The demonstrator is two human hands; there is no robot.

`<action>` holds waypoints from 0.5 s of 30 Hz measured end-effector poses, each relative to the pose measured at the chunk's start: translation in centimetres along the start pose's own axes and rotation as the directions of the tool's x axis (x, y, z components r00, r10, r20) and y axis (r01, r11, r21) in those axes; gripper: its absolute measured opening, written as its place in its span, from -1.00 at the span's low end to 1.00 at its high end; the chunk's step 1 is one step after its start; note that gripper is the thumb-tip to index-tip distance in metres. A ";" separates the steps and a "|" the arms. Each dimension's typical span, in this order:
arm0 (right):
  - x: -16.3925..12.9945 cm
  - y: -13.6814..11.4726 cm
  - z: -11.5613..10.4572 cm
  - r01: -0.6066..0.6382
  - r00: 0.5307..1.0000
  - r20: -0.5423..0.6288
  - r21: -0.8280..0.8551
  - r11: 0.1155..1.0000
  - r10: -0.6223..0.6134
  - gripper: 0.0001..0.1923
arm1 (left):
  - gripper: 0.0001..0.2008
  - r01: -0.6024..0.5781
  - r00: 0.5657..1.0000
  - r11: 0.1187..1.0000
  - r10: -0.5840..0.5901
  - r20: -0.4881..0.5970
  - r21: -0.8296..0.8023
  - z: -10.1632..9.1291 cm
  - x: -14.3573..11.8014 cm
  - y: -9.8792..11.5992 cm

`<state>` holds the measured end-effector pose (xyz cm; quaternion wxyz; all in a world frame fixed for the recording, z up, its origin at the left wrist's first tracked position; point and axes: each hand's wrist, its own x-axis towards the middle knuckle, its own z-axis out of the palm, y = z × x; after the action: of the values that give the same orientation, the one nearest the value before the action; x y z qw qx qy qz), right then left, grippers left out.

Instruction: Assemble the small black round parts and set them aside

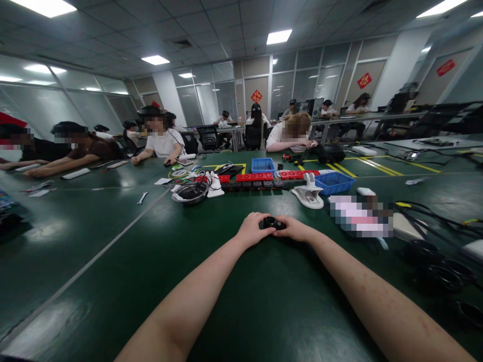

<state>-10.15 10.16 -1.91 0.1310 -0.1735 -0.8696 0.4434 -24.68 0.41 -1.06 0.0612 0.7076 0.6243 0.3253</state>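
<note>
Both my hands meet at a small black part with a round opening (270,221), low over the green table in the middle of the head view. My left hand (253,228) grips its left side, thumb in front and fingers behind. On the right side, my right hand (293,228) has its fingers closed on the same part. The part looks like a small lens or camera housing, but its exact kind cannot be made out. Beyond it stands a white clip base (308,193), apart from my hands.
Ahead lie a red power strip row (254,177), blue trays (335,183) (263,165) and a dark bowl (190,193). A wrench (142,198) rests at left. Black rings (439,276) and cables lie at right. Other people sit across the table.
</note>
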 end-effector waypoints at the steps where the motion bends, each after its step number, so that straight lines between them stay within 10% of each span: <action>1: 0.0 0.1 0.0 -0.004 1.000 -0.008 -0.005 1.000 0.004 -0.66 | -0.58 0.002 1.000 1.000 -0.002 0.010 -0.008 0.0 0.0 -0.1; 10: 0.4 0.8 0.8 -0.152 0.976 -0.183 -0.158 0.976 0.122 -0.66 | -0.55 0.091 0.995 0.992 -0.087 -0.049 0.090 0.3 -0.1 0.6; 15: 0.7 -0.2 2.7 -0.386 0.874 -0.449 -0.411 0.826 0.185 -0.72 | -0.58 0.250 0.959 0.948 -0.216 -0.182 0.194 1.4 -0.2 1.5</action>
<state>-11.85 8.42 -3.23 0.1837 -0.4163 -0.8720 0.1803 -22.64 0.30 -1.46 -0.0276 0.6030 0.7381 0.3013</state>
